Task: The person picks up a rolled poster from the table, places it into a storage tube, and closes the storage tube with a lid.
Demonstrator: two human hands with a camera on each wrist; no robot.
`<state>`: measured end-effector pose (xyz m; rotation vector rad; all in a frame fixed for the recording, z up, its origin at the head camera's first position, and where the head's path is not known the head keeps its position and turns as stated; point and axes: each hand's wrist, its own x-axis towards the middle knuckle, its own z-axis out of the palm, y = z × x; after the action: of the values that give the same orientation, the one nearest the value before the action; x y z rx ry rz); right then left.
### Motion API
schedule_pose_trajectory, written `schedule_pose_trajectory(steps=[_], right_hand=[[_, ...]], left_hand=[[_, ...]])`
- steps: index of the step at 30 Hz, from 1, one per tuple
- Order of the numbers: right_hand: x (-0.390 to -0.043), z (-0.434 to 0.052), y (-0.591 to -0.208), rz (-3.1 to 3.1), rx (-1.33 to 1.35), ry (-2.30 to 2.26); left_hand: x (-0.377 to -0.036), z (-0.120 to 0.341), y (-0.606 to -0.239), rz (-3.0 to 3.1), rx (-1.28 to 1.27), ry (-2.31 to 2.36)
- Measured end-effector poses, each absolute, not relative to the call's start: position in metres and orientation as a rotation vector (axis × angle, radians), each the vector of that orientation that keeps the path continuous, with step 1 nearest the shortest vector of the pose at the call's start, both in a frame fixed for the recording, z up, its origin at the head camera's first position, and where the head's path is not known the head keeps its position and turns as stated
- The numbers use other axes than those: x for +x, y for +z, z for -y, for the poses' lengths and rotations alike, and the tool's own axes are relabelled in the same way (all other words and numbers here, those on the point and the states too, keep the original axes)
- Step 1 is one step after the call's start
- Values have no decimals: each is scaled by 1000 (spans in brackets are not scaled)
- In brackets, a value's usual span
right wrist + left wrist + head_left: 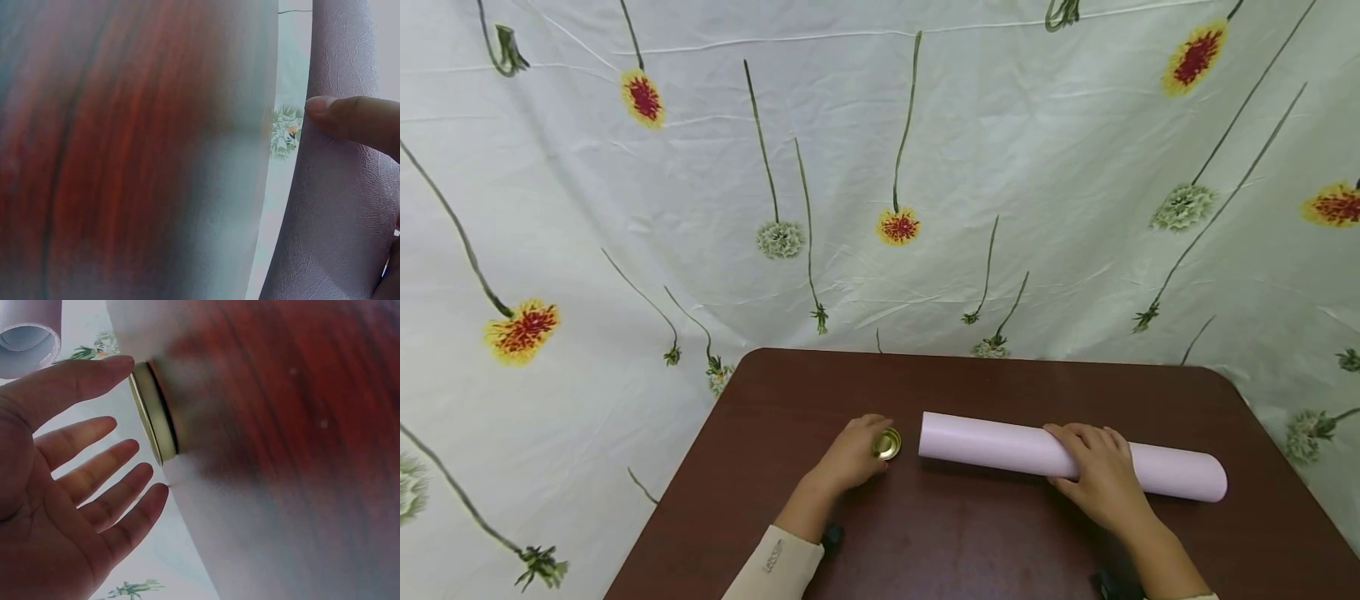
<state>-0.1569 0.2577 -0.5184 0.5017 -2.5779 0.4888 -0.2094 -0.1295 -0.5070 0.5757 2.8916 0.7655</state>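
Note:
A small round gold lid (887, 443) lies on the dark brown table (970, 542), just left of a long pale pink roll (1000, 446) that lies on its side. My left hand (867, 446) is at the lid with its fingers spread and straight; in the left wrist view the thumb tip (115, 365) touches the lid's rim (153, 415). The roll's hollow end (25, 337) shows beyond. My right hand (1093, 467) lies over the middle of the roll, fingers curved over its top, thumb (350, 119) pressed against its textured side (331, 206).
A white cloth printed with long-stemmed flowers (880, 167) hangs behind and around the table. The table's rounded far corners and left edge (700, 442) are in view. Bare tabletop lies in front of the roll and behind it.

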Motion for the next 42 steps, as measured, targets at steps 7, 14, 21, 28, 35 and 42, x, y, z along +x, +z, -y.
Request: schedule_pose_trajectory(steps=[7,14,21,28,35,42], right_hand=[[-156,-258,-519,2579,508,488],[-157,-257,-519,2595,501,479],[-156,-257,-520,2612,497,478],[-156,-256,-517,2599,511,473],[-155,-255,-515,2607,511,472],[-155,-254,-515,2609,520,471]], left_hand=[[-209,129,-510,-2898,637,722],[-209,130,-511,-2852,550,773],[-207,132,-508,-2848,564,764],[-205,131,-507,-2832,527,749],[-204,130,-509,-2849,519,622],[-204,133,-507,-2824,549,628]])
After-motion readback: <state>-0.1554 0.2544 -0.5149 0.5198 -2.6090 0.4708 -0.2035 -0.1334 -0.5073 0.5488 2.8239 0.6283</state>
